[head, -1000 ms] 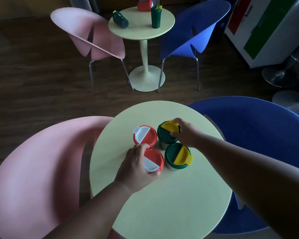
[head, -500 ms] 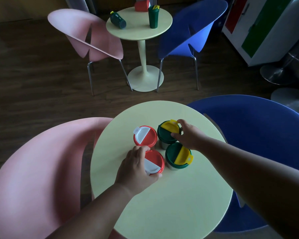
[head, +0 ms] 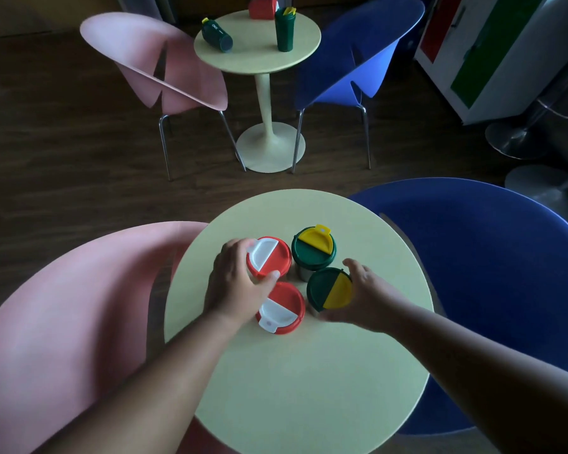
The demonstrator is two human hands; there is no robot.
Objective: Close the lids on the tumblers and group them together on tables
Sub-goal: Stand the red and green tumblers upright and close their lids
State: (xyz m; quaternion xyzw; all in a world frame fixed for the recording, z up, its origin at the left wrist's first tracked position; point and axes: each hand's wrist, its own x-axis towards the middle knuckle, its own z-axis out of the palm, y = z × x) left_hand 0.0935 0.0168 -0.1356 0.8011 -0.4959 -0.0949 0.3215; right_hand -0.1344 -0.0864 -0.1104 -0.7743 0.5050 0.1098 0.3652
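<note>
Chairs are taking up most of the view: near pink chair [head: 63,322] sitting bottom left, near blue chair [head: 492,273] on the right, far pink chair [head: 151,63] and far blue chair [head: 358,60] flanking the far counter [head: 259,57]. White cabinet [head: 492,54] with red and green panels is standing top right.

Near counter [head: 309,371], round and pale yellow, is carrying four tumblers packed in a tight cluster, all upright, lids closed. Far red tumbler [head: 269,257] is sitting just beside the far green tumbler [head: 313,247]; near red tumbler [head: 281,308] is sitting just beside the near green tumbler [head: 330,290].

Left hand [head: 235,283] is wrapping round the far red tumbler, fingers on its left side and thumb on the near rim, gripping it. Right hand [head: 361,296] is cupping the near green tumbler from the right, fingers curling round its side.

Far counter is holding three more: a lying green tumbler [head: 217,36] on its side, a standing green tumbler [head: 284,31] with its yellow flap sticking up, and a red tumbler [head: 263,8] at the back edge, partly cut off, pose hard to tell.
</note>
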